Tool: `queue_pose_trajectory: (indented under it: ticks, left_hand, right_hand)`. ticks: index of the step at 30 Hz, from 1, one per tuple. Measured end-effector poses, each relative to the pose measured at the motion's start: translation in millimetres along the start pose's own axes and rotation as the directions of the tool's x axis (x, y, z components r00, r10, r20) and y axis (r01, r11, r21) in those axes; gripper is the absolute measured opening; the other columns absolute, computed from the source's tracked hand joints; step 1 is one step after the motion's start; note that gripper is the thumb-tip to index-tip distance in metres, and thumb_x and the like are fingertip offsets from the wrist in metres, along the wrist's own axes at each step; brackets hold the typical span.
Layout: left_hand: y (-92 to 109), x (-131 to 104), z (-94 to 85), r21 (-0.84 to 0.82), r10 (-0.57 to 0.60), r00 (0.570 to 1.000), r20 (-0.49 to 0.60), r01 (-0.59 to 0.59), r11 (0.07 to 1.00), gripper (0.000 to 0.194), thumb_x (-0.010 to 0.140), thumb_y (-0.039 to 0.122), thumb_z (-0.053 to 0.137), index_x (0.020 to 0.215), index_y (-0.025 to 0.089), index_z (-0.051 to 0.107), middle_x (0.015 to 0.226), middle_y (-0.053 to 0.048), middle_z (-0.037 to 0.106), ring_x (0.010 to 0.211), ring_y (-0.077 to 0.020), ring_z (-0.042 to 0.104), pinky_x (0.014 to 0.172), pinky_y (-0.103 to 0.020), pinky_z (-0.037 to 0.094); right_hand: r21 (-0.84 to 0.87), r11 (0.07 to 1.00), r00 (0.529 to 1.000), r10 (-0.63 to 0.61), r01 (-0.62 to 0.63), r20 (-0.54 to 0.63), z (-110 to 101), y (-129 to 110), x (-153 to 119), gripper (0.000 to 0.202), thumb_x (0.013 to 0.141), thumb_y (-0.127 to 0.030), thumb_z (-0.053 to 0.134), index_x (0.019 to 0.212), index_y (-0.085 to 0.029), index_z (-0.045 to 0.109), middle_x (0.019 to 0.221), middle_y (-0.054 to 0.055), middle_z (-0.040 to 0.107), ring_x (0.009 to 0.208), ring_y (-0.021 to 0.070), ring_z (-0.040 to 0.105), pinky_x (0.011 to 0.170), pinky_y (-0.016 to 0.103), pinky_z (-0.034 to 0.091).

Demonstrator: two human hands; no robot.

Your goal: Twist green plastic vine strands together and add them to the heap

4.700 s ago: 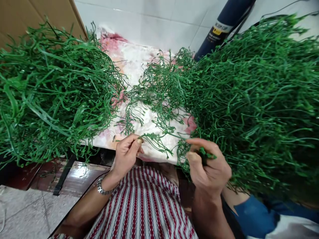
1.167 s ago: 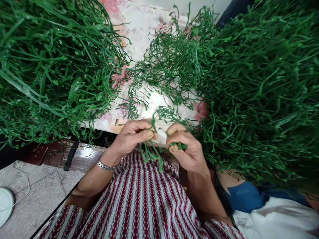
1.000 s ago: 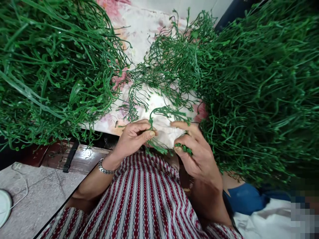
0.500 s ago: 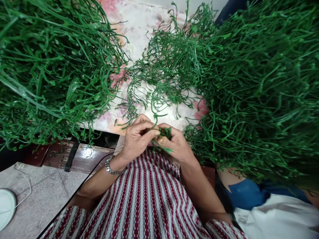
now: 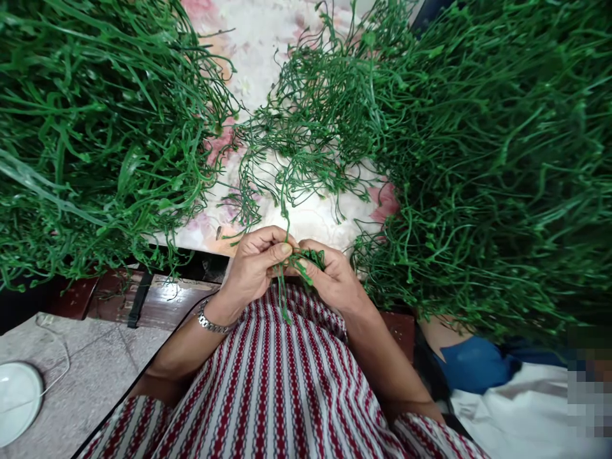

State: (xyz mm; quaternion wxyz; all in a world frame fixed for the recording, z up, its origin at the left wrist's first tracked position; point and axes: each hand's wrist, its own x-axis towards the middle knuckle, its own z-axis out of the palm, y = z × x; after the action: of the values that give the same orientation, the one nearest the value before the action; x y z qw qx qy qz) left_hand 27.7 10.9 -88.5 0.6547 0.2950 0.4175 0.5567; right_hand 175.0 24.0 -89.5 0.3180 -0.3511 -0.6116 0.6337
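Note:
Between thumb and fingers, my left hand (image 5: 251, 264) pinches a thin green plastic plant stem (image 5: 287, 223), one end pointing up and another part hanging down over the striped clothing. My right hand (image 5: 335, 280) is closed on a small bunch of green plastic pieces (image 5: 313, 257), partly covered by the thumb. The fingertips of both hands almost meet, just in front of the table's near edge. Beyond them, loose stems (image 5: 320, 146) lie scattered on the flowered tablecloth (image 5: 253, 76).
A large heap of green stems (image 5: 105, 127) fills the left side, and a bigger heap (image 5: 497, 172) the right. A white round object (image 5: 19, 401) with a cord is at lower left. A person in blue and white clothing (image 5: 478, 370) sits at right.
My left hand has drawn slightly left and away from my right hand. The stem now stands more upright, with a part hanging below. My right hand stays closed on its bunch.

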Motion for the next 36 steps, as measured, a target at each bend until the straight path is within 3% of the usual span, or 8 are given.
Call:
queue_pose_trajectory:
  ticks: [3, 6, 11, 14, 17, 21, 28, 36]
  left_hand:
    - [-0.9, -1.6, -0.2, 0.051, -0.009, 1.0, -0.008, 0.009, 0.999, 0.019, 0.066, 0.03, 0.071, 0.067, 0.015, 0.059, 0.059, 0.002, 0.057, 0.043, -0.0061, 0.047, 0.039, -0.017, 0.036]
    - [-3.6, -2.7, -4.4, 0.209, 0.106, 0.994, 0.012, -0.106, 0.972, 0.016, 0.071, 0.03, 0.067, 0.071, 0.015, 0.06, 0.06, 0.002, 0.058, 0.047, -0.0076, 0.05, 0.044, -0.019, 0.04]
    - [-4.6, -4.8, -8.4, 0.446, 0.297, 0.949, 0.104, -0.311, 0.839, 0.011, 0.075, 0.022, 0.063, 0.068, 0.015, 0.059, 0.062, 0.002, 0.056, 0.058, -0.008, 0.051, 0.054, -0.019, 0.041]
    - [-4.3, -5.9, -6.0, 0.315, 0.262, 0.959, 0.104, -0.282, 0.906, 0.01, 0.074, 0.02, 0.064, 0.068, 0.015, 0.059, 0.063, 0.002, 0.055, 0.056, -0.0063, 0.049, 0.052, -0.016, 0.039]
    - [-3.6, -6.3, -2.9, 0.002, 0.073, 0.996, 0.055, -0.073, 0.997, 0.013, 0.069, 0.024, 0.068, 0.069, 0.015, 0.059, 0.062, 0.003, 0.052, 0.047, -0.0046, 0.044, 0.043, -0.016, 0.036]
    - [0.2, -7.5, 0.5, -0.243, -0.105, 0.989, 0.101, 0.127, 0.962, 0.016, 0.065, 0.025, 0.071, 0.066, 0.014, 0.059, 0.056, 0.004, 0.047, 0.04, -0.0041, 0.042, 0.037, -0.015, 0.031]
    - [4.0, -11.1, 8.7, -0.382, -0.094, 0.991, 0.094, 0.124, 0.916, 0.015, 0.063, 0.021, 0.072, 0.062, 0.013, 0.059, 0.053, 0.004, 0.045, 0.041, -0.0023, 0.036, 0.039, -0.013, 0.033]
    - [3.6, -12.7, 10.8, -0.37, -0.011, 0.986, 0.166, 0.073, 0.926, 0.011, 0.069, 0.021, 0.068, 0.065, 0.014, 0.061, 0.055, 0.003, 0.047, 0.042, -0.0032, 0.041, 0.039, -0.012, 0.034]
  right_hand:
    - [-0.033, 0.999, 1.0, -0.005, 0.005, 0.007, -0.4, -1.7, -0.6, 0.024, 0.086, -0.035, 0.049, 0.071, -0.016, 0.048, 0.064, -0.004, 0.046, 0.058, 0.0078, 0.042, 0.057, 0.021, 0.035]
    - [0.022, 0.999, 0.999, 0.038, -0.038, 0.024, 0.6, 0.0, -0.4, 0.023, 0.085, -0.036, 0.051, 0.076, -0.016, 0.048, 0.064, -0.003, 0.047, 0.058, 0.0079, 0.043, 0.057, 0.021, 0.036]
    - [0.159, 0.982, 0.995, 0.094, -0.099, 0.04, 1.7, 1.4, 2.2, 0.032, 0.075, -0.043, 0.063, 0.07, -0.016, 0.046, 0.059, -0.006, 0.039, 0.052, 0.0056, 0.035, 0.048, 0.018, 0.03]
    - [0.189, 0.975, 0.992, 0.103, -0.114, 0.069, 2.9, 0.0, 2.0, 0.033, 0.08, -0.044, 0.057, 0.066, -0.015, 0.047, 0.055, -0.006, 0.036, 0.048, 0.0052, 0.031, 0.045, 0.019, 0.026]
    - [0.243, 0.968, 0.996, 0.047, -0.063, 0.072, 5.6, 0.1, 0.5, 0.03, 0.082, -0.039, 0.055, 0.065, -0.015, 0.051, 0.055, -0.005, 0.04, 0.048, 0.0051, 0.034, 0.046, 0.019, 0.028]
    - [0.314, 0.949, 0.999, -0.036, 0.023, 0.038, 9.5, 3.1, -0.4, 0.025, 0.083, -0.035, 0.056, 0.068, -0.015, 0.057, 0.056, -0.004, 0.046, 0.047, 0.0054, 0.037, 0.047, 0.02, 0.031]
    - [0.392, 0.918, 0.997, -0.045, 0.064, -0.058, 16.1, 7.8, 0.0, 0.028, 0.077, -0.039, 0.061, 0.064, -0.015, 0.059, 0.051, -0.003, 0.045, 0.042, 0.006, 0.034, 0.042, 0.021, 0.028]
    - [0.501, 0.865, 0.997, 0.005, 0.034, -0.076, 20.1, 8.9, -3.3, 0.033, 0.072, -0.045, 0.064, 0.061, -0.015, 0.056, 0.045, -0.005, 0.04, 0.037, 0.0049, 0.029, 0.037, 0.021, 0.019]
